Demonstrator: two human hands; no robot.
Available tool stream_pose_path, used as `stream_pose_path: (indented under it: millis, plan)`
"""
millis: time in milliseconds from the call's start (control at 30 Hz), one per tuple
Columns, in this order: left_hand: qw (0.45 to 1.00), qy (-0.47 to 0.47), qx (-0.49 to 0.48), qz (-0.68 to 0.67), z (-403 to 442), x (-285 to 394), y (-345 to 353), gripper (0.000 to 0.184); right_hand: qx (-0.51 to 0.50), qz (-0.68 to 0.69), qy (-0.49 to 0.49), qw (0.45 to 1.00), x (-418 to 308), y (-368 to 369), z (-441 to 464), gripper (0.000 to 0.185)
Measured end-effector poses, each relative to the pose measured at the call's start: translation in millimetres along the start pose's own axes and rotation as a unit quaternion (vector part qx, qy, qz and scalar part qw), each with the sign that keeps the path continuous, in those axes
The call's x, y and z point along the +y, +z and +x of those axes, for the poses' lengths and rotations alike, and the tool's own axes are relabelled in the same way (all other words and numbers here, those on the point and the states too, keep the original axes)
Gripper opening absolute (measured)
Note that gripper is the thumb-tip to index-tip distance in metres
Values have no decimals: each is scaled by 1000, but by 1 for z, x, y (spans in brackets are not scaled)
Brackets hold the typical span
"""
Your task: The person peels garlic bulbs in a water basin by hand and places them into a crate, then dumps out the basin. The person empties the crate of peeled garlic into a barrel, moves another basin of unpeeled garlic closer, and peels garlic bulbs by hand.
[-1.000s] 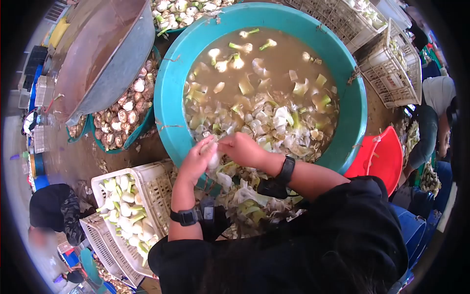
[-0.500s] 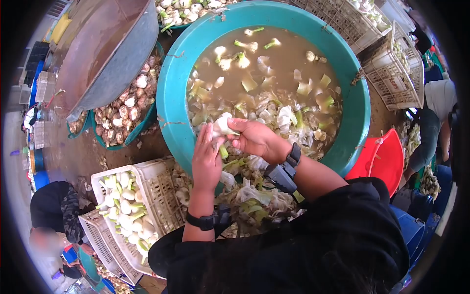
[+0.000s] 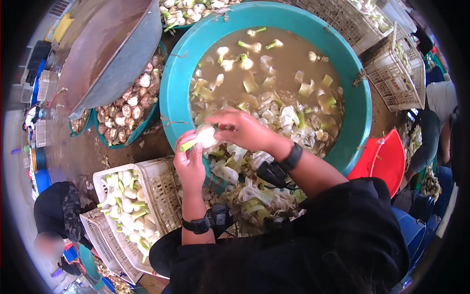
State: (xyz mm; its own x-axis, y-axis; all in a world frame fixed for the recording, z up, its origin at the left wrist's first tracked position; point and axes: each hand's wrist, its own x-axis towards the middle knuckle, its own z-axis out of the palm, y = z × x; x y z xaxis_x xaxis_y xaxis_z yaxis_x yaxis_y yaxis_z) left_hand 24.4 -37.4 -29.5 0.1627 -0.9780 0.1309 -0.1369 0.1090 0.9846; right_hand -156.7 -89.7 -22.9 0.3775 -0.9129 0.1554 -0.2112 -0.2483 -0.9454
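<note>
Basically, tub's (image 3: 175, 93) flanked by crates (image 3: 160, 191), bottom hidden; garlic's (image 3: 206, 137) gripped by left hand (image 3: 190, 166), right hand's (image 3: 247, 130) grip can't be told.

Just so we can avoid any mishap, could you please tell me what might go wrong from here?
The garlic bulb might slip from the left hand, which holds it near its green stalk, and fall into the tub. Floating peelings could then hide it in the murky water. A black wristband close by might also get splashed.
</note>
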Motion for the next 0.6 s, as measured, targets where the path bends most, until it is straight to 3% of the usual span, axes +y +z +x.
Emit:
stream_pose_path:
  millis: [33,67,133,200,233,267,367,400,433,500,567,600]
  plan:
    - [1000,7,-14,18,2,7,1,18,-57,83,-18,995,-2,-1,7,28]
    - [1000,12,-16,18,5,10,-1,18,-55,85,-27,995,-2,2,12,30]
    - [977,104,-96,158,8,17,-8,16,-50,67,-37,996,-4,-1,12,28]
    - [969,113,-128,180,11,30,-7,15,-49,49,-42,997,-3,-2,13,26]
    - [958,120,-164,201,11,33,-6,14,-66,42,-91,993,3,-2,14,20]
    - [958,118,-166,201,8,30,-6,14,-81,34,-140,986,7,-2,15,14]
    - [978,64,-126,155,5,12,-6,14,-53,-77,-127,988,5,-1,2,9]
    - [999,-27,-41,24,3,4,-6,15,-53,-76,-127,988,9,2,-6,9]
    - [986,-117,47,-108,2,-1,-6,15,-91,-121,-160,975,16,8,-17,12]
    - [988,-119,65,-73,4,3,-4,15,-133,-164,-194,958,27,16,-38,15]
    - [939,-233,230,-106,6,12,2,15,-245,-280,-74,925,37,21,-57,23]
    - [939,-228,243,-89,8,12,-3,14,-245,-279,-76,925,48,23,-59,23]
